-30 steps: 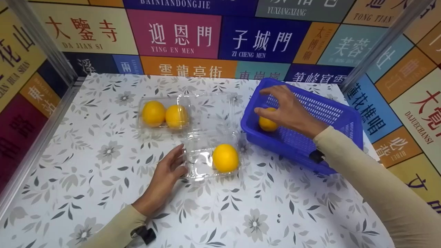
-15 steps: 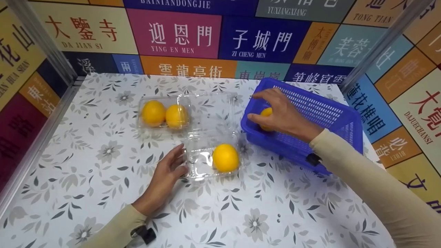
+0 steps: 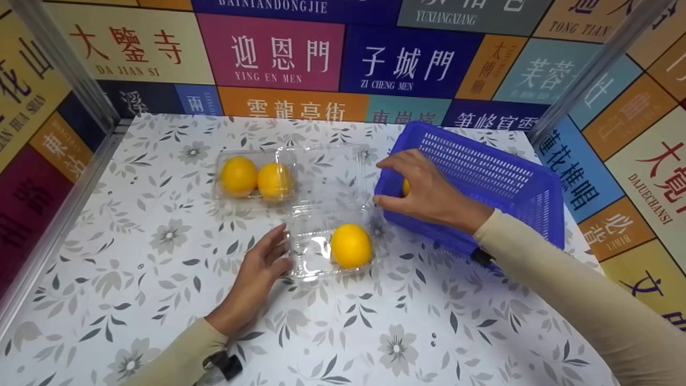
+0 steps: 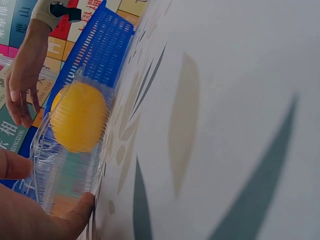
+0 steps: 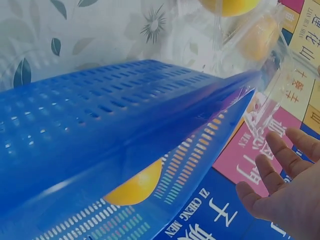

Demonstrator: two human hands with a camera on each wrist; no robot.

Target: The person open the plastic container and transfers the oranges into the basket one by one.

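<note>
My left hand (image 3: 262, 273) rests with relaxed fingers right at the left side of a clear plastic clamshell box (image 3: 311, 249). Inside that box, on its right side, lies an orange (image 3: 351, 245). Its transparent lid (image 3: 327, 174) stands flipped up at the back. Over the left rim of a blue slotted basket (image 3: 554, 198) hovers my right hand (image 3: 423, 187), fingers and thumb apart, nothing between them. In the basket sits another orange (image 5: 137, 185), mostly hidden behind this hand in the head view. The left wrist view shows my left thumb (image 4: 75, 217) against the box's lower edge.
A second clear box (image 3: 217, 177) holding two oranges (image 3: 239, 177) (image 3: 274, 181) stands at the back left, overlapped by the raised lid. A white floral cloth (image 3: 171, 300) covers the table. Lettered panels (image 3: 273, 53) rise behind and beside it.
My right hand has shifted left and slightly nearer, from over the orange in the basket to the basket's left rim. The orange stays in the basket. My left hand has not moved.
</note>
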